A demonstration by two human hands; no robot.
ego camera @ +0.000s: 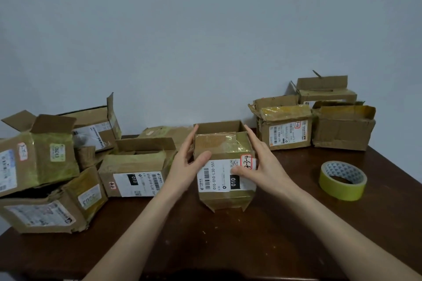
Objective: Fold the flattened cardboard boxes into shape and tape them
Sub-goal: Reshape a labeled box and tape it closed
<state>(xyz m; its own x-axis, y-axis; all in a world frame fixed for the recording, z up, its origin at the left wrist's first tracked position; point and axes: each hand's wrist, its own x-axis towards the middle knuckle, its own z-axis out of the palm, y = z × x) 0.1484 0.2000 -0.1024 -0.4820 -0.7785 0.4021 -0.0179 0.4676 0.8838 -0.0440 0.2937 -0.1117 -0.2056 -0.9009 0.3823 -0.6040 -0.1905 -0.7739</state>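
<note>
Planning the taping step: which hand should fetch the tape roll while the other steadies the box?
Likely the right hand: the tape roll lies on the table on its side, nothing between them. The left hand would have to cross the box.

near tabletop (pixel 228 242) open; box pile l (pixel 52 162), box pile r (pixel 287 132), tape roll (pixel 338 191) r
</note>
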